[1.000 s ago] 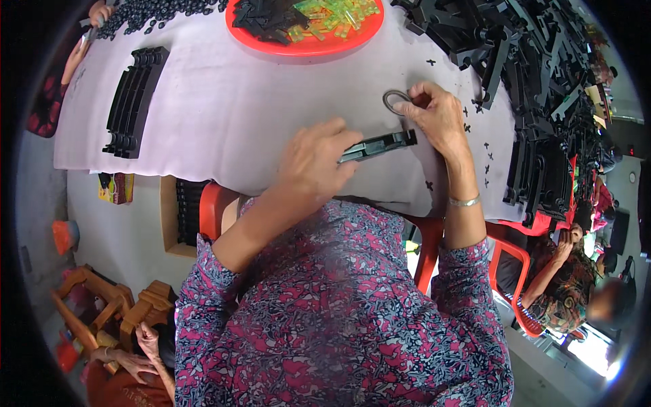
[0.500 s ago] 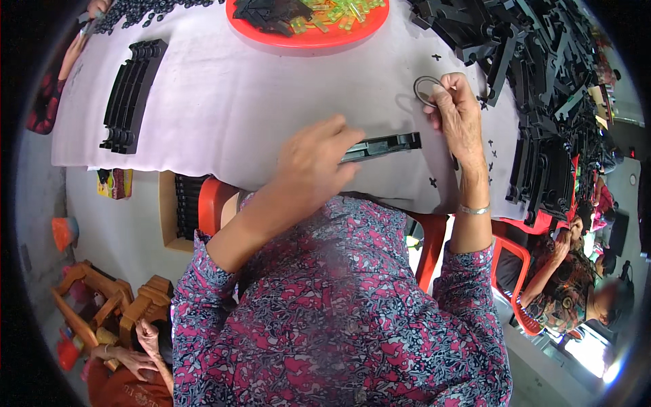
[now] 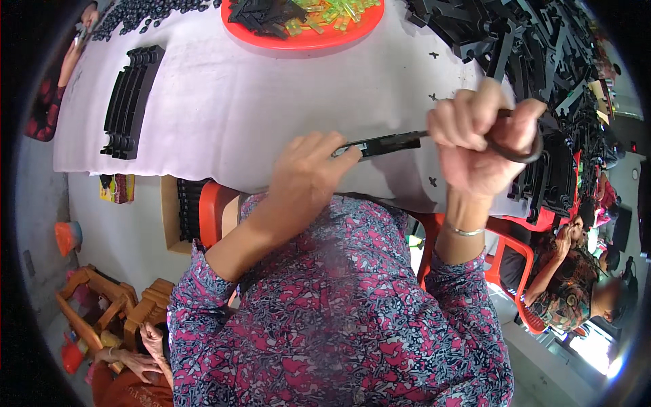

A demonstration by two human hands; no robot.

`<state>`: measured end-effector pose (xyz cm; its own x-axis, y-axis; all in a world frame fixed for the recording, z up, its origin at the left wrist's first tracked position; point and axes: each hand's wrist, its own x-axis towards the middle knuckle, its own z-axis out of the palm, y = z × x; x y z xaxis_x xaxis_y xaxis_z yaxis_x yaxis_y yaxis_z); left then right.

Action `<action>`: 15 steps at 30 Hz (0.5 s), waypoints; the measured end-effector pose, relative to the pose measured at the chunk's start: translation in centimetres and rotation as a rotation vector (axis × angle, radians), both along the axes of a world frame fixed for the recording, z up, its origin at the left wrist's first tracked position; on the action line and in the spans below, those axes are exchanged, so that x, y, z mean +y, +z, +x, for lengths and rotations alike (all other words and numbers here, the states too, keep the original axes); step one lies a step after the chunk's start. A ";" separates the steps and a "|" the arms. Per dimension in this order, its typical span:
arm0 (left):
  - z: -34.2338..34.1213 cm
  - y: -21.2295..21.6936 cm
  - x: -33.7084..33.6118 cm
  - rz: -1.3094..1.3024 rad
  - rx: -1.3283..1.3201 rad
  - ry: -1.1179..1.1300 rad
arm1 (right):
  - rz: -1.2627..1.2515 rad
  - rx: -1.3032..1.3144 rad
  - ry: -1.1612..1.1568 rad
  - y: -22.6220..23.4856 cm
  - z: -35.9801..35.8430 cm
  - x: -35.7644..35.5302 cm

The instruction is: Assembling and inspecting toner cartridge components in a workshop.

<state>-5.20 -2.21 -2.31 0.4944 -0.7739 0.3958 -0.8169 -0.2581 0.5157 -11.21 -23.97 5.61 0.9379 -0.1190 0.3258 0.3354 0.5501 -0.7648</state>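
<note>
My left hand [image 3: 308, 161] is closed on one end of a slim black plastic part [image 3: 392, 145] just above the table's near edge. A dark tool with a ring-shaped handle [image 3: 527, 157] is in my right hand [image 3: 475, 139], whose fingers curl round it, smeared by motion. From that fist a thin dark shaft reaches left to the black part and lies along its top. Whether the tool is a pair of scissors I cannot make out. Small black cross-shaped pieces [image 3: 432, 182] lie on the white cloth near my right hand.
On the white-covered table [image 3: 224, 102], joined black parts [image 3: 132, 102] lie at the left. A red tray [image 3: 305, 44] of black and yellow-green pieces stands at the back. Black parts [image 3: 502, 41] heap up at the right; small black beads [image 3: 139, 13] lie far left. Other people sit nearby.
My right hand has turned over and come slightly nearer me, bringing the tool's shaft onto the black part. My left hand has settled on the part's end.
</note>
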 end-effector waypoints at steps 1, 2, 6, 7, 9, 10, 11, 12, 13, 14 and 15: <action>-0.1 0.0 0.0 0.012 -0.026 0.010 | 0.006 0.039 0.026 -0.5 0.4 0.3; -0.3 -0.1 -0.1 0.023 -0.053 0.020 | 0.056 0.077 -0.008 -0.9 0.4 1.1; -1.0 0.0 -0.4 0.036 -0.080 0.062 | 0.088 0.085 -0.012 -2.6 0.4 1.2; -1.0 -0.1 -0.4 0.038 -0.080 0.060 | 0.097 0.099 -0.023 -2.7 0.4 1.3; -1.0 -0.4 -0.3 0.042 -0.080 0.057 | 0.088 0.112 -0.034 -3.1 0.4 1.5; -1.0 -0.3 -0.3 0.054 -0.078 0.057 | 0.084 0.118 -0.038 -3.2 0.4 1.6; -1.0 -0.2 -0.4 0.066 -0.077 0.056 | 0.064 0.129 -0.068 -3.0 0.5 1.9; -1.0 -0.2 -0.4 0.078 -0.075 0.055 | 0.068 0.129 -0.074 -3.1 0.5 1.9; -1.0 -0.2 -0.4 0.079 -0.083 0.052 | 0.072 0.128 -0.080 -3.1 0.4 2.0; -1.0 -0.2 -0.4 0.080 -0.090 0.049 | 0.076 0.128 -0.085 -3.2 0.4 2.0; -1.0 -0.2 -0.4 0.081 -0.098 0.046 | 0.022 0.145 -0.107 -3.2 0.5 2.2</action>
